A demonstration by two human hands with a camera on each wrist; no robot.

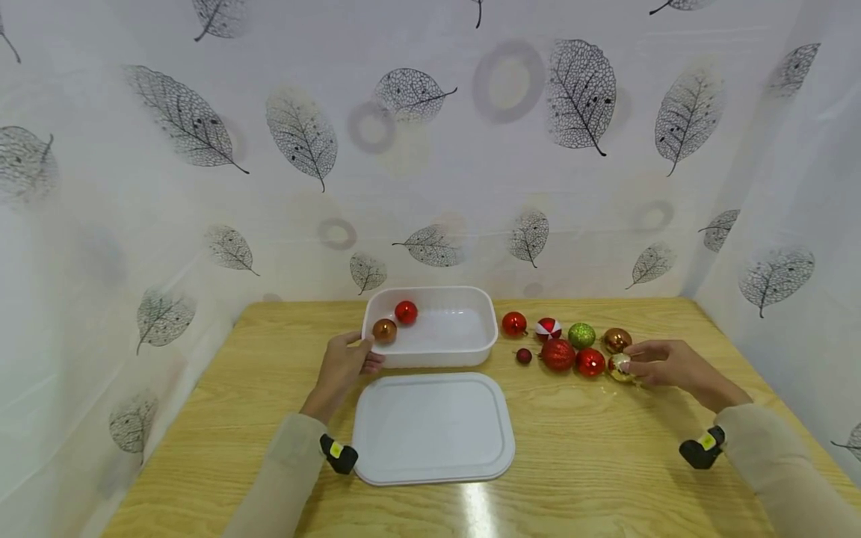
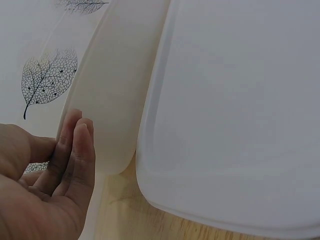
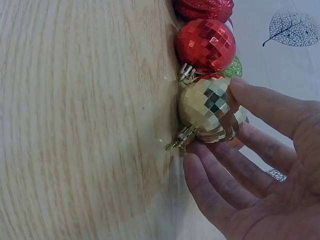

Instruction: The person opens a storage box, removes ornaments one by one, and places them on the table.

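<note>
My left hand (image 1: pixel 344 366) grips the front left corner of a white plastic box (image 1: pixel 430 359), thumb at the rim and fingers against the outer wall. Inside that box lie a red Christmas ball (image 1: pixel 406 312) and a copper-brown ball (image 1: pixel 385 331), both toward its left end. Over on the right, my right hand (image 1: pixel 676 368) holds a faceted gold Christmas ball (image 3: pixel 202 107) between thumb and fingers, at the table surface. Its metal cap points away from the palm in the right wrist view. Touching or close beside it are a red faceted ball (image 1: pixel 590 362) and a bronze ball (image 1: pixel 616 341).
A white lid (image 1: pixel 433 430) lies flat in front of the box. More baubles cluster right of the box: a green glitter one (image 1: pixel 581 335), a large red one (image 1: pixel 557 355), a red-and-white one (image 1: pixel 548 329), a red one (image 1: pixel 514 323) and a tiny dark red one (image 1: pixel 524 356).
</note>
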